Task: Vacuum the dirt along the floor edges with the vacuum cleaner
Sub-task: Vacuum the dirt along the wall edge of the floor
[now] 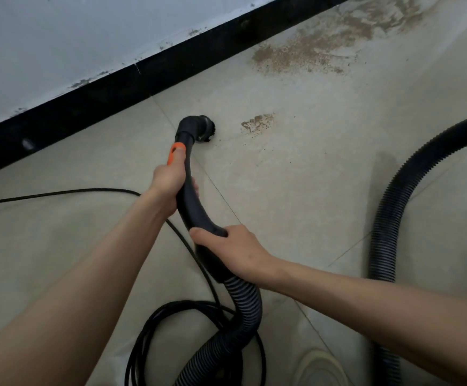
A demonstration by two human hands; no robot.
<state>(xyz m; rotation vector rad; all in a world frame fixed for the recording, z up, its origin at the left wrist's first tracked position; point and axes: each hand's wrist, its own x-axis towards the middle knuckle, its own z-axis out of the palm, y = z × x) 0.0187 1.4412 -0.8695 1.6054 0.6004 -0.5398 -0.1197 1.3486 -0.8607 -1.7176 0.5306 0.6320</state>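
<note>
Fingers of the left hand (168, 182) wrap tight around the upper vacuum handle (190, 199) just below its orange slider (175, 154), likely to steer, while the right hand (235, 252) grips the lower end where the ribbed hose (243, 305) joins, seemingly to bear the weight. Held so, the round brush nozzle (203, 129) sits on the floor (296, 204) near the black skirting (143, 79), just beside a small dirt patch (256, 123), with a larger dirt spread (310, 51) farther along the edge.

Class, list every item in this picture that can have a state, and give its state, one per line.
Left hand: grips the curved black plastic vacuum handle.
Right hand: grips the handle's lower end.
Round black brush nozzle: on the tiled floor.
Small brown dirt patch: unvacuumed.
Large brown dirt spread: unvacuumed.
Thin black power cable: loosely coiled.
</note>
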